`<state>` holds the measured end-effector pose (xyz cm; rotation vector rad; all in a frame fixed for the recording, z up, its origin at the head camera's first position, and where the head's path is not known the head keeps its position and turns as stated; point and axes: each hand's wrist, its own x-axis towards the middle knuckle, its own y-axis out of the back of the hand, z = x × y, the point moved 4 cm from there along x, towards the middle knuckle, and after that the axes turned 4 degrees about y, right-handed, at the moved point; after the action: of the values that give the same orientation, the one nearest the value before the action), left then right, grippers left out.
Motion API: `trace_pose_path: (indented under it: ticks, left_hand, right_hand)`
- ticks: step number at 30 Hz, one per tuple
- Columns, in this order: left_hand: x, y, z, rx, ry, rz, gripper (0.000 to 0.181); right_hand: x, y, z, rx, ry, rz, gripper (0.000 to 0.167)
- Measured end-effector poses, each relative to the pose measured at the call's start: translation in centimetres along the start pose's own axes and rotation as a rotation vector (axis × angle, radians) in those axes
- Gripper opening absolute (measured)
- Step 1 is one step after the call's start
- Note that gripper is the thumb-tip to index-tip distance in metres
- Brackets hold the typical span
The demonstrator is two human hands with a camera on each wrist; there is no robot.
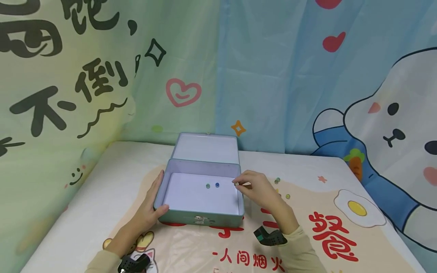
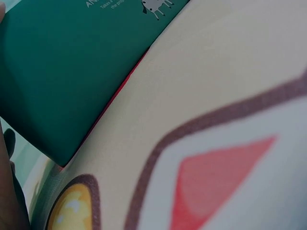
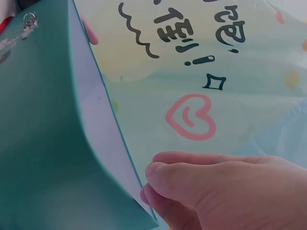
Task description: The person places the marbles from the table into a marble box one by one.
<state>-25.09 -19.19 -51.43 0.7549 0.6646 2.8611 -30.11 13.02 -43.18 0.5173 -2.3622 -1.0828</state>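
A green metal box (image 1: pixel 201 218) with a pale lining stands on the table, its lid (image 1: pixel 206 147) folded back. Inside lie a green marble (image 1: pixel 208 186) and a blue marble (image 1: pixel 217 185). My left hand (image 1: pixel 150 206) rests against the box's left side, fingers straight along the wall and thumb at the front corner. Over the right rim, my right hand (image 1: pixel 257 188) pinches a small yellowish marble (image 1: pixel 236 184) between thumb and fingertips. In the right wrist view the right hand (image 3: pixel 216 187) is beside the rim, and the marble is hidden.
To the right of the box, partly behind my right hand, lie green marbles (image 1: pixel 277 180) and a yellowish marble (image 1: pixel 288 196) on the printed tablecloth (image 1: pixel 372 242). A printed curtain (image 1: pixel 266 76) hangs behind the table.
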Motion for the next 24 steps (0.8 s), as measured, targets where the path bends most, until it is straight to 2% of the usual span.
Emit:
trace_pose_path:
  ticks: [9, 14, 17, 24]
  left_hand:
    - [-0.1, 0.1, -0.2, -0.001, -0.031, 0.012, 0.09]
    - [-0.1, -0.1, -0.4, -0.004, -0.008, -0.008, 0.091]
    - [-0.1, -0.2, -0.4, 0.004, 0.007, -0.02, 0.091]
    - [-0.1, 0.2, -0.2, 0.018, 0.012, -0.014, 0.092]
  right_hand:
    - [0.4, -1.2, -0.8, -0.081, 0.004, -0.083, 0.017]
    - [0.5, -1.2, -0.9, -0.132, -0.011, -0.123, 0.017]
    - [0.8, -1.2, -1.0, -0.171, 0.009, -0.155, 0.016]
    - [2.2, -1.2, -2.2, -0.293, 0.11, -0.341, 0.014]
